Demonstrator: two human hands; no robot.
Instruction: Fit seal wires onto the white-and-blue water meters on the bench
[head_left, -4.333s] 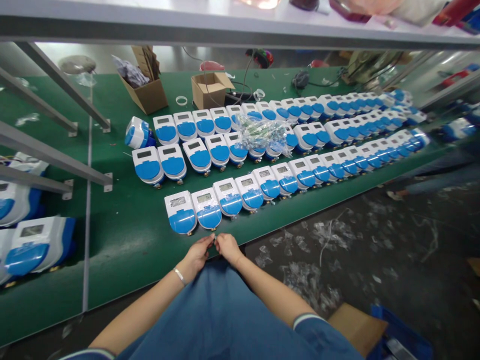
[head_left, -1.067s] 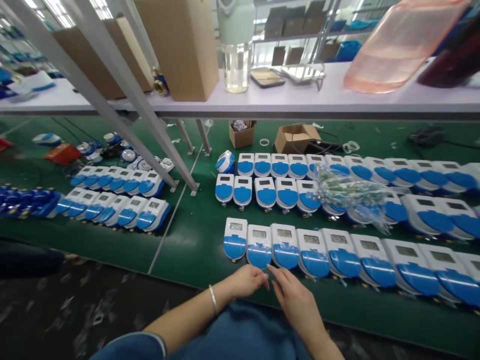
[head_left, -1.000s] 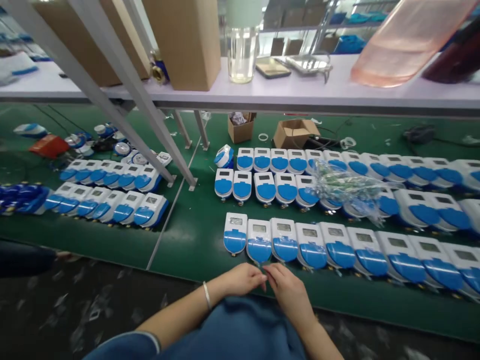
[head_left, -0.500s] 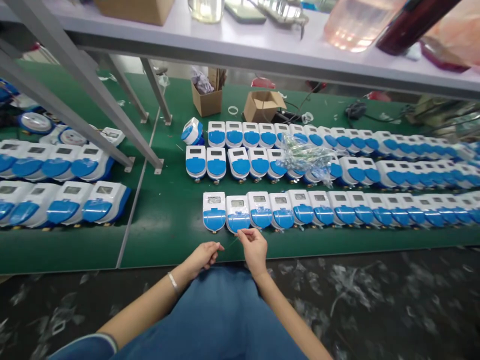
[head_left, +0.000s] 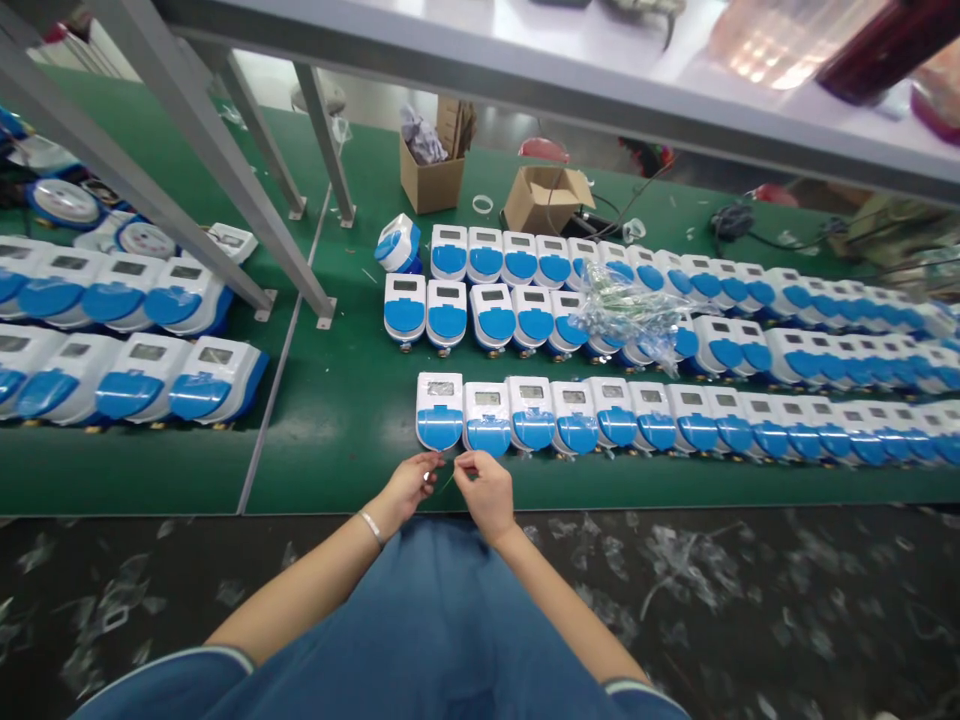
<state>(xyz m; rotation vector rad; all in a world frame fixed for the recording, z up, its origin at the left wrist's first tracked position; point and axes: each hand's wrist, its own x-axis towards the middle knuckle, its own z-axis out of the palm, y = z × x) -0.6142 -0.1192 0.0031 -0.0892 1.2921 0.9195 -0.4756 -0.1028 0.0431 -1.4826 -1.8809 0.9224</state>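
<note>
At the front of the tabletop [head_left: 345, 420]: one long row of white and blue meters [head_left: 574, 415], side by side, with little grey screens.
Left hand [head_left: 406, 488]: fingertips close together, just under the meter at the left end of the row; I cannot tell what they pinch. A shiny band [head_left: 373, 528] is on the wrist.
Right hand [head_left: 487, 495]: thumb and finger pinch a thin green string [head_left: 448, 482] just below the second meter, near the left hand.
Green string: it hangs down from the right hand, into the gap between the hands.
Back rows: two more lines of meters, and one at the far left sits crooked.
Clear bag [head_left: 626, 310]: it lies on top of some meters and has green bits in it.
Cardboard boxes [head_left: 433, 188]: two stand behind the rows, with a white ring [head_left: 482, 204] between them; one holds crumpled paper [head_left: 424, 142].
Floor [head_left: 585, 690]: dark, with clear plastic scraps [head_left: 690, 565] on it.
</note>
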